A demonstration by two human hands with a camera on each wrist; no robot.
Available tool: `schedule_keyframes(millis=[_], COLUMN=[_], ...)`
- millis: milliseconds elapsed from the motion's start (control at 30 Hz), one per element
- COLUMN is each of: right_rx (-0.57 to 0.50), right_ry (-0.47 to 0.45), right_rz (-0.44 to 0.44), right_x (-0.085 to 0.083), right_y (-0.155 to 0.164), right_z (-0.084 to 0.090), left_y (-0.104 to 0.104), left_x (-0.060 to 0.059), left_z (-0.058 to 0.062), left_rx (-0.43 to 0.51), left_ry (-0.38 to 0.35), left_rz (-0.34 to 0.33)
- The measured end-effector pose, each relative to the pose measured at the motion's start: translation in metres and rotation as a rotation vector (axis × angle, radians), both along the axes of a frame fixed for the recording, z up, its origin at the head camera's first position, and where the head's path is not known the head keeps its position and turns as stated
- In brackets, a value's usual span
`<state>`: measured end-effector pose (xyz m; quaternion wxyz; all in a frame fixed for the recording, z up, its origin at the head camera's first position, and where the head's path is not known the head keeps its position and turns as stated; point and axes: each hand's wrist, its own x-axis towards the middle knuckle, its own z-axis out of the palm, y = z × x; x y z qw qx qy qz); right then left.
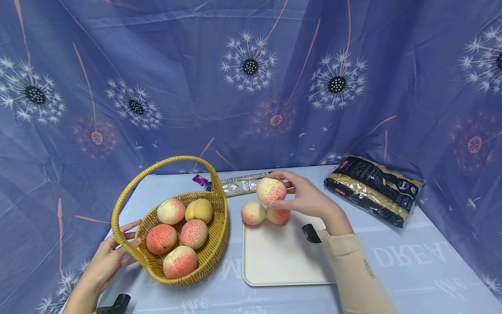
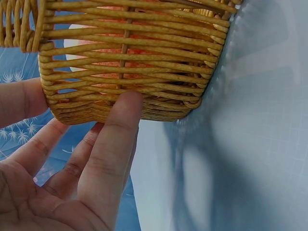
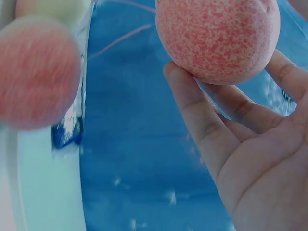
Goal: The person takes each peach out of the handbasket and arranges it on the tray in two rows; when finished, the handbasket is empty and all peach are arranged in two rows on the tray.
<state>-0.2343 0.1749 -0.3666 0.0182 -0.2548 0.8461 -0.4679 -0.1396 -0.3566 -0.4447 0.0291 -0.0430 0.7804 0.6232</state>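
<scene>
My right hand (image 1: 303, 194) holds a pale peach with red speckles (image 1: 271, 190) between thumb and fingers, raised above the white tray (image 1: 288, 261). Below it, a pale pink peach (image 1: 253, 212) and a redder peach (image 1: 278, 215), partly hidden by the held one, sit side by side at the tray's far left corner. Close up, the right wrist view shows the held peach (image 3: 219, 38) at the fingertips. My left hand (image 1: 111, 257) touches the left side of the yellow wicker basket (image 1: 215, 257), its fingers extended against the weave (image 2: 144, 72). Several peaches (image 1: 179, 262) lie inside the basket.
A bag of pasta (image 1: 372, 187) lies at the table's back right. Behind the basket are a long silvery packet (image 1: 241, 185) and a small purple wrapper (image 1: 200, 179). The basket's tall handle (image 1: 129, 187) arches upward. A blue dandelion-print curtain (image 1: 188, 100) hangs behind the table.
</scene>
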Motion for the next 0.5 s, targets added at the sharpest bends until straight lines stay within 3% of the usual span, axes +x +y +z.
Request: schedule_keyframes(millis=[500], right_rx=[0.011], right_ry=[-0.028], right_rz=[-0.119], right_x=[0.003], right_y=[0.052], right_z=[-0.026], left_y=[-0.001], left_x=[-0.001], left_z=[-0.001], left_rx=[0.023], left_ry=[0.0], left_rz=[-0.006])
